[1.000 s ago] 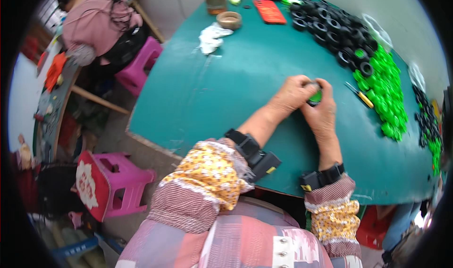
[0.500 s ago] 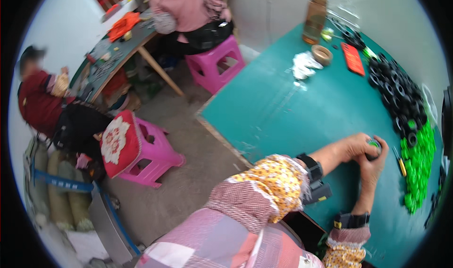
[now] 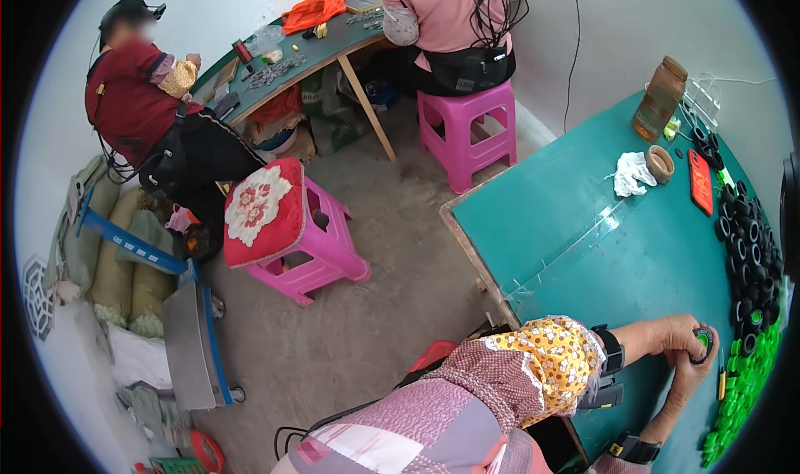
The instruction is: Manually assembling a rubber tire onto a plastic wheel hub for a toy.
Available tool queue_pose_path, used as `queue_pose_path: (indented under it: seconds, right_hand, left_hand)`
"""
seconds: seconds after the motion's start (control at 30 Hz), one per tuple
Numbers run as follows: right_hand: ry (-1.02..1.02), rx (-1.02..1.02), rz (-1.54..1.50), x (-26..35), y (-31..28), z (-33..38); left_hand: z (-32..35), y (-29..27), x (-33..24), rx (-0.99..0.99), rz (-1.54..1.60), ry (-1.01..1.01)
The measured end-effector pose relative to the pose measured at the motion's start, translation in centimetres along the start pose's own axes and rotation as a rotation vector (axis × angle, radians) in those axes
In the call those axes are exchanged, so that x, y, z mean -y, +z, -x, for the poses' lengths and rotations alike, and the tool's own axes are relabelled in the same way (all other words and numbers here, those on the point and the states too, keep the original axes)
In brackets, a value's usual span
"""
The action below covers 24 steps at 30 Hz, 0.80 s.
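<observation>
At the right side of the green table, my left hand (image 3: 677,334) and my right hand (image 3: 692,376) meet around a small black wheel with a green centre (image 3: 704,343). The fingers of both are closed on it, and they cover part of its rim. Just beyond my hands lies a heap of black rings (image 3: 743,253), one of them with green inside. Along the table's right edge spreads a pile of bright green plastic pieces (image 3: 744,395). A thin tool with a yellow handle (image 3: 722,384) rests between my right hand and that pile.
Farther back on the green table (image 3: 567,215) are a red phone (image 3: 700,180), a tape roll (image 3: 660,165), crumpled white tissue (image 3: 632,174) and a brown bottle (image 3: 661,99). A pink stool with a red cushion (image 3: 287,224) stands left. Two people sit at another table (image 3: 321,53).
My view has swung left, so the table and my hands appear farther right and lower. Both hands still hold the wheel, whose green centre now shows more clearly.
</observation>
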State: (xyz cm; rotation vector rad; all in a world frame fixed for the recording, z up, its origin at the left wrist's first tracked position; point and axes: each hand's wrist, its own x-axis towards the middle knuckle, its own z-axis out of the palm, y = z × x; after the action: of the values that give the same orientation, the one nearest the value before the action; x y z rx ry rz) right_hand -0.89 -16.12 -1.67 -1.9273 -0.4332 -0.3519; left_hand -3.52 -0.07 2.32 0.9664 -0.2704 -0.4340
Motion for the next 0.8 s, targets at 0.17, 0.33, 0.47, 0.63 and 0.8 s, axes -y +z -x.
queue_pose_path:
  seconds: [0.17, 0.33, 0.47, 0.63, 0.8]
  right_hand:
    - [0.038, -0.035, 0.134, -0.9, -0.1, 0.2]
    - [0.021, -0.032, 0.217, -0.6, 0.0, -0.1]
    - [0.05, 0.01, 0.008, 2.4, 0.6, 0.5]
    - [0.16, -0.021, -0.101, -2.9, -2.9, 0.1]
    - [0.272, -0.165, 0.03, -3.6, -3.4, 0.0]
  left_hand:
    - [-1.4, -0.4, 1.7, 0.028, -0.016, 0.139]
    - [-3.0, -0.9, 2.3, -0.039, -0.215, 0.13]
    - [-1.2, -0.1, 0.5, -0.082, -0.132, 0.01]
    - [-2.8, -0.2, 2.6, -0.019, -0.167, -0.062]
    - [-4.0, 0.0, 4.0, -0.048, -0.201, 0.027]
